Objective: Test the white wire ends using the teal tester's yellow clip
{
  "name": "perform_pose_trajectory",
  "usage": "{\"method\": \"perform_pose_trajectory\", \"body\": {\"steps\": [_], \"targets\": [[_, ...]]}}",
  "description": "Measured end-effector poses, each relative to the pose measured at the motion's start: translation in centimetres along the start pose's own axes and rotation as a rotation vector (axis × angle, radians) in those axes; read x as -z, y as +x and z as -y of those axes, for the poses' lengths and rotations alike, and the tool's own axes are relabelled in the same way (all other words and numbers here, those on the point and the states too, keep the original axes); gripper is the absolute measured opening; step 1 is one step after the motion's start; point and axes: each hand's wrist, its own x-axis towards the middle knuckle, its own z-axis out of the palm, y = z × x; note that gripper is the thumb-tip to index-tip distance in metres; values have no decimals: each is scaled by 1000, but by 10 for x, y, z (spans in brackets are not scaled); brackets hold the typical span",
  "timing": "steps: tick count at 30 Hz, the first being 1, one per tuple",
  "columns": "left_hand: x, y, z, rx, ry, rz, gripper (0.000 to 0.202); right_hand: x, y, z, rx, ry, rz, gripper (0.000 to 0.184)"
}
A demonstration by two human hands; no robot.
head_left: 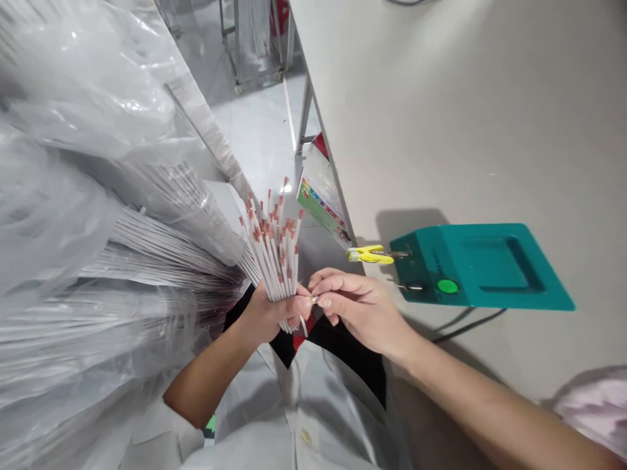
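White wires (272, 264) point red-end-first — lengthwise away from the shirt (333, 418).

I look in from far away on a workshop: bunches of long white wires (166, 253) in clear plastic (122, 85), a green box (435, 251) on a table (465, 130), a metal rack (236, 46) on wheels (238, 89)
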Motion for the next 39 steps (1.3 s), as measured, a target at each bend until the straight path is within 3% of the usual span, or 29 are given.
{"method": "perform_pose_trajectory", "body": {"steps": [5, 9, 12, 20, 29, 33, 36, 39], "targets": [[0, 1, 7, -23, -105, 3, 31, -19, 0, -14, -89, 267, -200, 15], [-1, 2, 12, -7, -135, -23, 34, -22, 2, -18, -142, 334, -209, 20], [-3, 2, 12, -10, -94, -56, 33, -20, 2, -17, -131, 255, -230, 19], [-17, -4, -2, -37, 427, -308, 15, -6, -3, -14, 160, -355, -327, 11], [-21, -5, 3, -19, 424, -304, 18, 10, -10, -11, 766, -1326, -230, 14], [-22, -4, 2, 15, 458, -307, 19, 23, -11, -6, 915, -1671, -53, 20], [-20, -3, 3, -5, 457, -310, 23, 31, -17, -6, 795, -1727, 94, 22], [-19, -2, 4, -6, 447, -296, 24, 31, -24, -6, 551, -1412, -89, 18]]}}
